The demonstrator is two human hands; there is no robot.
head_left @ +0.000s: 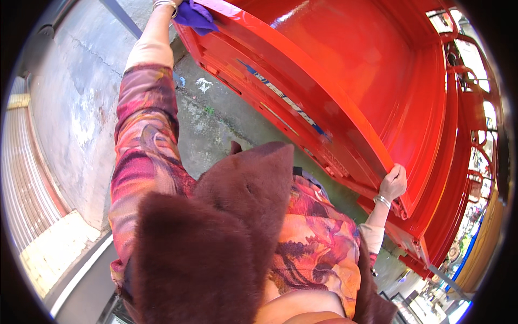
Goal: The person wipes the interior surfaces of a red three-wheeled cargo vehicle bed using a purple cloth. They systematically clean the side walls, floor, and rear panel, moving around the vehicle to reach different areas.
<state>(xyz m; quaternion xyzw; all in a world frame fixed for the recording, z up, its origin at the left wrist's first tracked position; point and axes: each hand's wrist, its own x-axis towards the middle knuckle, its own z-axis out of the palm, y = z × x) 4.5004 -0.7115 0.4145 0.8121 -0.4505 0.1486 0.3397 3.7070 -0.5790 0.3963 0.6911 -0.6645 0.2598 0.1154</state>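
A red metal cargo bed (345, 54) with a raised rim stands in front of me. My right hand (394, 182) is closed over the near right corner of its tailgate (302, 116), with a silver bangle on the wrist. At the upper left, my left arm reaches out to the bed's far left corner. My left hand (161, 2) is mostly cut off by the picture's top edge, so its fingers are hidden. Against that hand, a bunched purple cloth (197, 19) hangs over the red rim.
Stained grey concrete floor (86, 81) stretches to the left, with a corrugated metal sheet (38, 162) at the far left. Dark brown fur (216, 232) on my clothing covers the lower middle. Red tubular rails (475, 97) rise at the far right.
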